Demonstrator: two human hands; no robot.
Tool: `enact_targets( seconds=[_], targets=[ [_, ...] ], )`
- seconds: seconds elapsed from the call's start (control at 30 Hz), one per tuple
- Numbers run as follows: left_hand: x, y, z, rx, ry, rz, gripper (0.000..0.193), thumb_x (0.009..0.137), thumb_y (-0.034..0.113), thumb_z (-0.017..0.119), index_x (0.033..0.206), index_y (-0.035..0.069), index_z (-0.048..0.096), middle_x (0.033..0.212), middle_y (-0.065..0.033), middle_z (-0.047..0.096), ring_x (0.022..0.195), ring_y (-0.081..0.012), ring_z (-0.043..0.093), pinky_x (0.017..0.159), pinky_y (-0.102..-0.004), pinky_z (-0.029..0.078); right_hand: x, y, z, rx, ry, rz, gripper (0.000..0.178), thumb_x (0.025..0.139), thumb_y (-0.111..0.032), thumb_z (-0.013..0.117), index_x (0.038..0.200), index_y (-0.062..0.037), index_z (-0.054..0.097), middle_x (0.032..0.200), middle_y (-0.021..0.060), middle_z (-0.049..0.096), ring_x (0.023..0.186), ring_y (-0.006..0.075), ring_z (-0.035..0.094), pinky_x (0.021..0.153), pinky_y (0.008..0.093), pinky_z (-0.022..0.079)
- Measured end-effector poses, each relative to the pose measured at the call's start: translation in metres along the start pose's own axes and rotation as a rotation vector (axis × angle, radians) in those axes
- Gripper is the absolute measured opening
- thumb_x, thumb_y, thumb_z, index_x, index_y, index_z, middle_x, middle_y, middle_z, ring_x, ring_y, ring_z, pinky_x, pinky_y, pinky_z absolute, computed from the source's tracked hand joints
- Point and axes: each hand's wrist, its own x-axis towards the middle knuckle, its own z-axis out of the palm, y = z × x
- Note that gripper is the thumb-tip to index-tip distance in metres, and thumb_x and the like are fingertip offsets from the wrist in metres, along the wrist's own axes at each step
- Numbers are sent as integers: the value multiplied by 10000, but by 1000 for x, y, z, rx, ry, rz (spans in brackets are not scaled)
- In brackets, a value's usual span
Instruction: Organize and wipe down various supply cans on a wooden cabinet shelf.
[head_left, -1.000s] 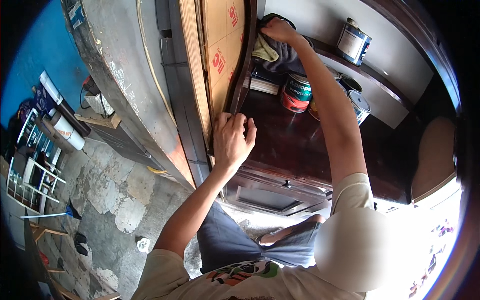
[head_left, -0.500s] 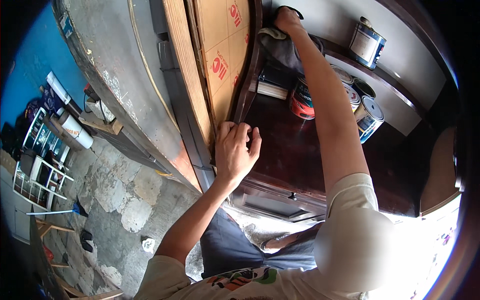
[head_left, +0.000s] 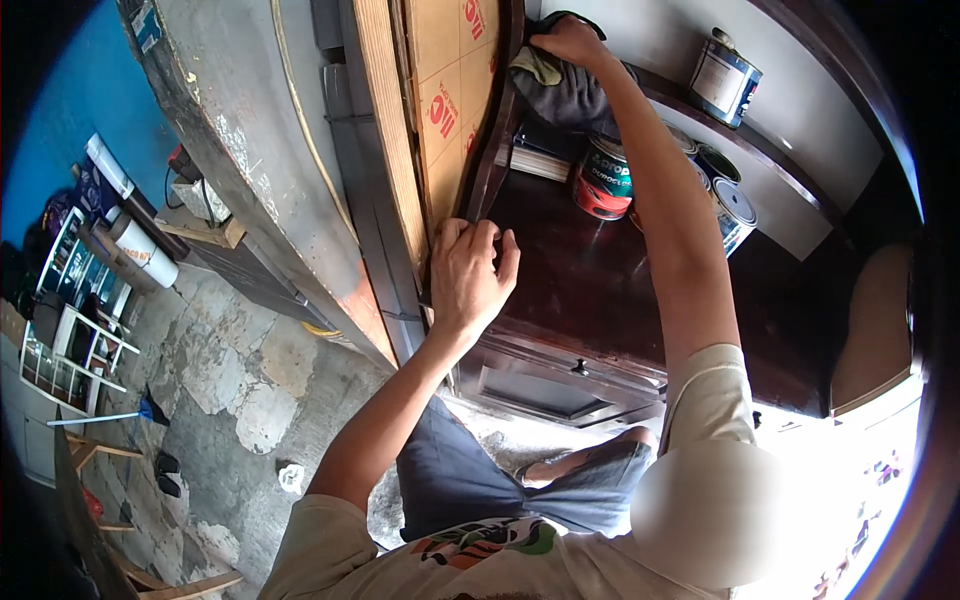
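Up at the top, my right hand [head_left: 572, 42] is closed on a bunched dark grey cloth [head_left: 570, 98] with a yellowish-green patch. The cloth lies against the left end of the raised shelf, by the back panel of a dark, glossy wooden cabinet [head_left: 560, 270]. Part of the cloth is hidden behind my hand and forearm. My left hand [head_left: 466, 275] grips the cabinet's left side edge, fingers bent over it and thumb apart on the inner side. Below the cloth stands a red and green paint can [head_left: 603, 180], close to my right forearm.
More paint cans [head_left: 735, 212] stand behind my right forearm. A blue-and-white can [head_left: 724, 82] sits on the raised shelf [head_left: 770, 150]. Left of the cabinet lean tan boards [head_left: 445, 110] and a grey panel [head_left: 240, 130]. A white rack [head_left: 75, 360] stands on the worn floor at far left.
My right hand has shifted slightly left with the cloth, and more of the cloth shows. My left hand keeps its place on the edge. The whole view has tilted slightly.
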Motion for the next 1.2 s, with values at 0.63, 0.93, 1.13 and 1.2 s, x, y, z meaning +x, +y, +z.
enact_targets(
  seconds=[0.63, 0.93, 1.13, 1.2],
  targets=[
    [-1, -4, 3, 19, 6, -5, 164, 900, 116, 695, 799, 60, 578, 631, -79, 569, 760, -237, 563, 687, -366, 500, 50, 53, 37, 46, 136, -150, 318, 869, -271, 678, 1018, -2, 759, 982, 190, 759, 843, 406, 692, 806, 472, 570],
    [0, 2, -5, -24, -31, -61, 164, 904, 115, 688, 796, 54, 580, 628, -81, 573, 762, -239, 568, 688, -363, 505, 42, 25, 52, -3, 176, 137, 247, 912, -183, 595, 971, -23, 772, 985, 212, 767, 858, 462, 700, 799, 528, 578],
    [-1, 3, -2, -10, -28, -46, 168, 903, 114, 681, 786, 54, 577, 640, -92, 592, 774, -247, 577, 705, -376, 511, -10, 0, 20, 121, 91, -26, 240, 885, -191, 634, 920, 12, 756, 952, 221, 758, 837, 467, 687, 776, 509, 561],
    [-2, 2, -1, 7, -32, -38, 167, 902, 114, 677, 782, 54, 577, 647, -98, 601, 780, -250, 581, 715, -382, 512, -26, -3, 17, 112, 139, -164, 252, 883, -189, 653, 965, 30, 748, 976, 214, 756, 865, 452, 684, 787, 486, 552]
  ],
)
